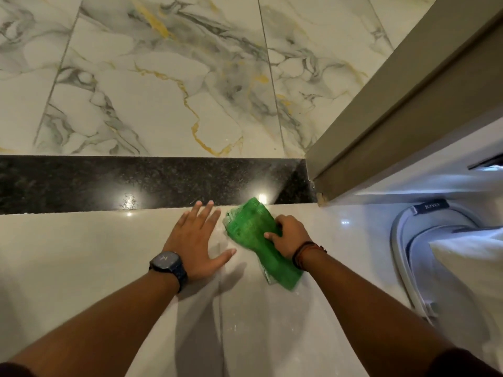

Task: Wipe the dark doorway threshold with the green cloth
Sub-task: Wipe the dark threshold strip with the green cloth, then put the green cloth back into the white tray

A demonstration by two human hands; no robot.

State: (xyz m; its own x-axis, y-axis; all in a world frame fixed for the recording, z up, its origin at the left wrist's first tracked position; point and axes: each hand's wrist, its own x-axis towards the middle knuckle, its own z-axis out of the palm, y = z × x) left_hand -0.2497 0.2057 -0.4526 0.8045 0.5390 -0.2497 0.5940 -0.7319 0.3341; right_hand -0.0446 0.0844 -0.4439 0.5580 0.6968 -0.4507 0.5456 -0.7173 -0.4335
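Pale glossy floor tiles [81, 268] fill the lower half of the frame, meeting a dark speckled threshold [136, 180] that runs across the middle, with white marble-patterned tiles [163, 77] veined in grey and gold beyond it.

At centre right, the right hand [290, 236] comes in from the lower right on a straight forearm. Its grip is curled down over a green cloth [250, 229], fingers bent and pressing the bunched fabric onto the pale tile, thumb pointing toward the left of the frame. The cloth lies slanted: its upper end just reaches the near edge of the threshold, beside a bright light reflection, while its lower end trails out under the wrist toward the bottom of the frame. A dark thread band [304, 253] circles that wrist.

Just left of the cloth, the left hand [197, 238] lies palm-down on the pale tile, fingers spread wide and holding nothing; its fingertips touch the threshold's near edge. A black wristwatch [168, 265] sits on this wrist.

At upper right, a brown door frame [394, 118] ends at the threshold's right end. Below it, at the right edge, are a grey-rimmed white object [402, 240] and white fabric [471, 257].
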